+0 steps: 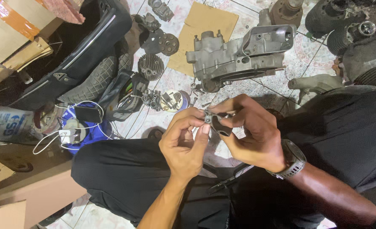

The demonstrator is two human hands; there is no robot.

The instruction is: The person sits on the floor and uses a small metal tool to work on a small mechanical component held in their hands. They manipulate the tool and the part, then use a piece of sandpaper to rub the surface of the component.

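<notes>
While I look down over the lap, my left hand (183, 142) and right hand (249, 131) both pinch a small dark metal part (216, 123). I think I'm fitting it; next needs a careful twist.

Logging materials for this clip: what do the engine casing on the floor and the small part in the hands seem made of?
Engine casing: likely cast aluminium, dull grey, rough-surfaced, grimy. Small part between left hand and right hand: dark metal or rubber; too small to tell.

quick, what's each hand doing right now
Left hand: closed, fingertips pinching the small dark metal part.
Right hand: closed, gripping the same part from the other side.
</notes>
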